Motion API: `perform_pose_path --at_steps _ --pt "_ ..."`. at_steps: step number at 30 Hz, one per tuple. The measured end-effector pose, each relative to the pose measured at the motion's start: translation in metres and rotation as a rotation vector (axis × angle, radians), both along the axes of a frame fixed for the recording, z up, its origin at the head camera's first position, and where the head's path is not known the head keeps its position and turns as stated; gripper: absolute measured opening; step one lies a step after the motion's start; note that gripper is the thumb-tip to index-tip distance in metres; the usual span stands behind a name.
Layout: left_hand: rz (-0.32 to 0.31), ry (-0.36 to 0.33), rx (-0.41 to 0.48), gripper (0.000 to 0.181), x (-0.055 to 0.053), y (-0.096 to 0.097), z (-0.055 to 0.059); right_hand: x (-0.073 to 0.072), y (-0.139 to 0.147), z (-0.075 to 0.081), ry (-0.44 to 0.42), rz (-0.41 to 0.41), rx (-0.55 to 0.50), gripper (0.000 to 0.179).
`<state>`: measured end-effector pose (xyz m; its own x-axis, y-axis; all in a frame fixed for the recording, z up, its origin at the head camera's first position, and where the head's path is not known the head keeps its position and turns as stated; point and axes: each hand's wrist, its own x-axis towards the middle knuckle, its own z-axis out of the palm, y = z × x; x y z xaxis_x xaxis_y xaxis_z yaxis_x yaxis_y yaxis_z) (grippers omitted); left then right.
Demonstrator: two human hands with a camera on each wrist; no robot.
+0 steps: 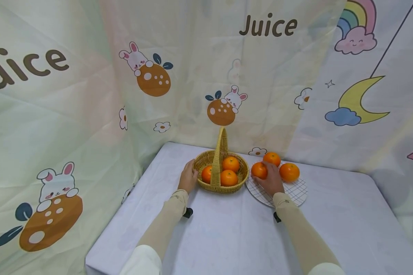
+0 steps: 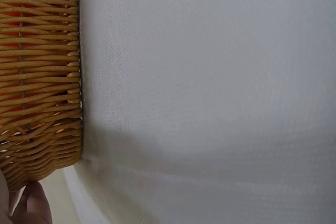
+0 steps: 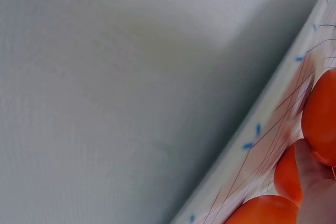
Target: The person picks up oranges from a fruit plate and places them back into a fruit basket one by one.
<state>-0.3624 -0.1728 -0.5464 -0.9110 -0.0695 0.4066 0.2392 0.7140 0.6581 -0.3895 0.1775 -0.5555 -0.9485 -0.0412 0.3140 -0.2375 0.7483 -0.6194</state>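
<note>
A woven basket [image 1: 223,189] with a tall arched handle stands on the table, holding three oranges, one of them an orange [image 1: 229,178] at the front. At the basket's left rim, my left hand [image 1: 188,177] grips the side; in the left wrist view its fingertips [image 2: 38,203] lie against the wicker wall [image 2: 42,87]. My right hand [image 1: 272,180] grips an orange [image 1: 259,170] over the left part of a checked plate [image 1: 297,194]. Two more oranges are by that hand, one behind [image 1: 271,159] and one to its right [image 1: 289,172].
A white cloth covers the table [image 1: 220,233]. Printed fabric [image 1: 192,49] hangs as walls close behind the table and on its left and right. The basket and plate stand side by side near the back edge.
</note>
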Motion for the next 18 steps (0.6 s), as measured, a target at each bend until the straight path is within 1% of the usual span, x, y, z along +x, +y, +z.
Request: perform_pose_path --at_steps 8,15,18 --pt "0.007 -0.017 0.004 0.047 -0.001 0.0 0.001 0.003 -0.001 0.005 -0.031 -0.003 0.014 0.079" --pt "0.003 -0.018 0.006 0.047 -0.001 0.0 0.002 0.006 -0.001 0.014 -0.02 0.007 -0.018 0.079" --pt "0.002 -0.014 0.007 0.047 -0.001 0.001 0.002 0.005 0.0 0.018 -0.018 0.009 -0.013 0.08"
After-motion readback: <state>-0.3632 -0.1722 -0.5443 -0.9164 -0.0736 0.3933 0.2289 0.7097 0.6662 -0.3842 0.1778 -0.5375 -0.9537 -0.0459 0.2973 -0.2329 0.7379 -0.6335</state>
